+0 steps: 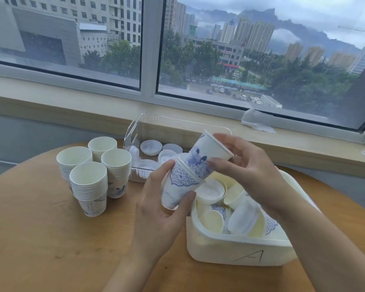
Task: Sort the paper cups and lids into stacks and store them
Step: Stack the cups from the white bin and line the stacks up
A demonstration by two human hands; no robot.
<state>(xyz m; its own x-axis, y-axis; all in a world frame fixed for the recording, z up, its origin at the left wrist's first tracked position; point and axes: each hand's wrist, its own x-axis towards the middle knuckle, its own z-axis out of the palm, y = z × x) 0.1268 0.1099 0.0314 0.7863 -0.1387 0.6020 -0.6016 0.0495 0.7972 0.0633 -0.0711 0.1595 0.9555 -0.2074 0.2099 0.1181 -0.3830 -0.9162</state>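
head view: both hands [198,182] nest cups [190,175] above bin rim [238,239].

Cup stacks [93,175] left of bin [240,251]

Worn on the head, aimed forward and slightly down across a round wooden table [40,239]. Close to both hands at lower centre of the frame. Wide-angled, with the window [150,49] filling the upper half. Single view only, nothing shared with another.
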